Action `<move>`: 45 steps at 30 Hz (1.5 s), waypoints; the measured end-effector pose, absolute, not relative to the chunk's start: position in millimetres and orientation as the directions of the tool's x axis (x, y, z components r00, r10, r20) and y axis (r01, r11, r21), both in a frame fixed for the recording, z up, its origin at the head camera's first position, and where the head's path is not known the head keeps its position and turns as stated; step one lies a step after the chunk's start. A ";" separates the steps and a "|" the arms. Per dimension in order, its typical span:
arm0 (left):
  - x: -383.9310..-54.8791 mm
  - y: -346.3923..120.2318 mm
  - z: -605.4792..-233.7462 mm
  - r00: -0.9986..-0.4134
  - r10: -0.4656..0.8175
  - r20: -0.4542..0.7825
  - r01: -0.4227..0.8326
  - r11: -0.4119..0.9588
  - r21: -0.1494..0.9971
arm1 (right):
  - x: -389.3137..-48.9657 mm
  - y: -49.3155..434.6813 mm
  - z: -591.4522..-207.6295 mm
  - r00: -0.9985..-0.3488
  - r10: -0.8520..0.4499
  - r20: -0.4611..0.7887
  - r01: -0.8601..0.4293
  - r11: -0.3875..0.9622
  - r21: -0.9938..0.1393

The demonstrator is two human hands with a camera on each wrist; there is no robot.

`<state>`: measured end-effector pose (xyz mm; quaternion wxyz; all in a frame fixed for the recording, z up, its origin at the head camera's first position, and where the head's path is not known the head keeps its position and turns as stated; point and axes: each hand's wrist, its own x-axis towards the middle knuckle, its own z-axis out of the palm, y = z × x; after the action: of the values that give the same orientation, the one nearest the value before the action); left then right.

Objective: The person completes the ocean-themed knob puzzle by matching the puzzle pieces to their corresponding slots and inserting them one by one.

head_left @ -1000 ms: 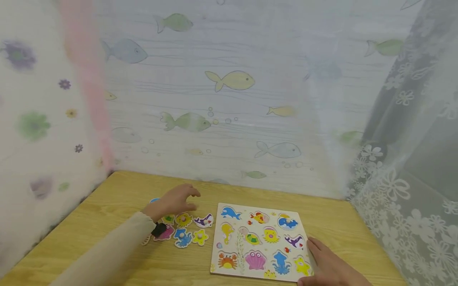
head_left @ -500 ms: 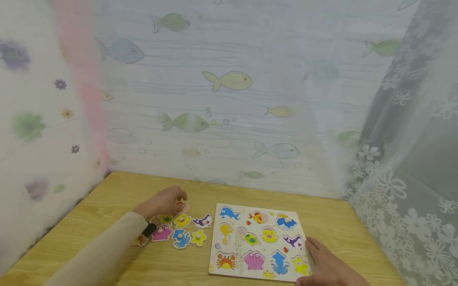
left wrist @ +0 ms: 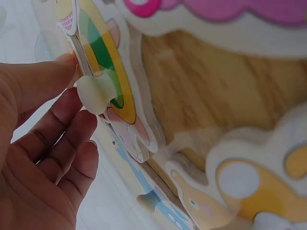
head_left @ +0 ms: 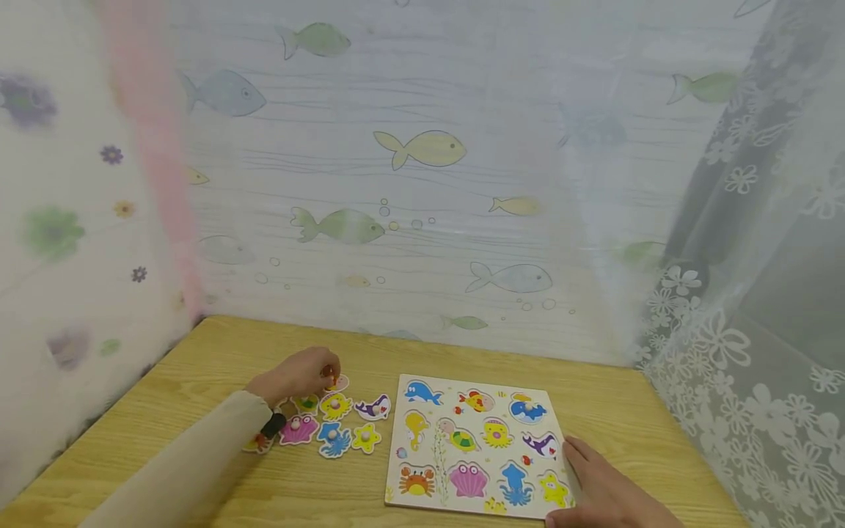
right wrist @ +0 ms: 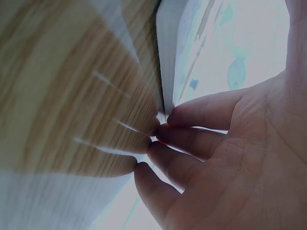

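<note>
My left hand [head_left: 297,375] pinches a red-and-yellow fish puzzle piece [head_left: 341,383] at the back of a group of loose knobbed pieces; the grip is partly hidden. In the left wrist view, thumb and index finger meet just behind the white knob of the turtle piece [left wrist: 127,98]. The wooden sea-animal board [head_left: 449,412] lies to the right. Its top-right recess holds a blue whale piece [head_left: 528,411] with a knob. Along the board's right edge rests my right hand [head_left: 610,488], fingers fairly straight and touching the tabletop in the right wrist view.
Near the left hand lie octopus [head_left: 336,405], shark [head_left: 372,408], shell [head_left: 298,430], squid [head_left: 334,441] and star [head_left: 366,438] pieces. A crab piece [head_left: 260,444] is partly under the left wrist. Fish-printed curtain [head_left: 422,220] hangs behind the wooden table [head_left: 317,491].
The left hand has moved left and down onto the fish piece, and its spread fingers have closed on it. The right hand stays at the board's edge.
</note>
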<state>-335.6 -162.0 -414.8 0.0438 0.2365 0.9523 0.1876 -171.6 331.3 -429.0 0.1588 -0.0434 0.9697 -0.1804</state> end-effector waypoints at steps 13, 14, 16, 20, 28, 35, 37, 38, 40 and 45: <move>-339.2 -158.5 -419.4 -0.896 0.444 -0.002 0.411 0.830 0.376 | -171.1 332.7 -430.2 -0.947 -0.163 -0.276 -0.064 0.940 -0.336; -339.4 -158.1 -419.1 -0.896 0.445 0.004 0.414 0.830 0.373 | -171.1 332.8 -430.3 -0.947 -0.163 -0.276 -0.064 0.940 -0.335; -339.8 -157.0 -418.2 -0.890 0.456 0.022 0.431 0.825 0.365 | -171.1 332.7 -430.1 -0.947 -0.162 -0.278 -0.063 0.941 -0.333; -340.3 -153.0 -417.0 -0.875 0.482 0.047 0.467 0.814 0.345 | -170.6 332.8 -429.5 -0.947 -0.161 -0.279 -0.062 0.941 -0.331; -338.1 -136.8 -412.9 -0.817 0.565 0.117 0.568 0.755 0.326 | -170.7 331.4 -428.9 -0.947 -0.163 -0.277 -0.065 0.941 -0.332; -339.7 -110.3 -406.6 -0.809 0.573 0.129 0.578 0.739 0.345 | -172.5 331.3 -430.7 -0.948 -0.154 -0.279 -0.055 0.941 -0.333; -339.5 -101.6 -405.1 -0.805 0.581 0.122 0.583 0.735 0.347 | -172.7 331.6 -431.0 -0.948 -0.159 -0.277 -0.062 0.942 -0.330; -339.5 -97.1 -404.5 -0.799 0.589 0.122 0.590 0.730 0.344 | -172.6 331.8 -431.0 -0.948 -0.159 -0.277 -0.062 0.942 -0.329; -339.3 -88.3 -403.3 -0.794 0.596 0.116 0.597 0.729 0.335 | -172.7 332.2 -430.9 -0.947 -0.161 -0.277 -0.064 0.942 -0.328; -338.1 -67.5 -400.1 -0.770 0.626 0.120 0.628 0.712 0.314 | -172.8 333.3 -429.8 -0.946 -0.179 -0.270 -0.081 0.938 -0.337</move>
<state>-338.1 -67.5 -400.1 -0.0024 0.3388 0.9253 0.1704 -172.8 333.3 -429.8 0.1501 -0.0667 0.9729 -0.1627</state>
